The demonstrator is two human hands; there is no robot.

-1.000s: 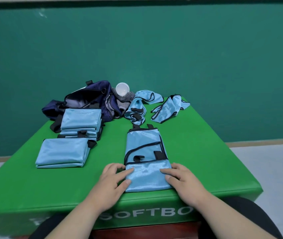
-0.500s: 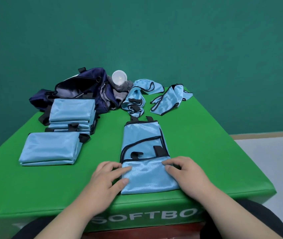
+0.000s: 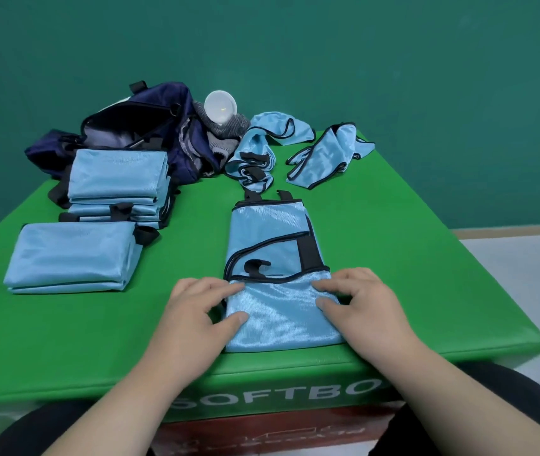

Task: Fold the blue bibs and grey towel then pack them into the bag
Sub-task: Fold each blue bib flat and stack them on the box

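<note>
Mid-fold, in front of the bag, the left hand and right hand each pinch the bib by a side edge; next, probably, its near end folds bagward.

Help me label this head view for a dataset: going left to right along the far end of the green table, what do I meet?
Navy bag → white cup → crumpled blue bib → second loose blue bib.
</note>
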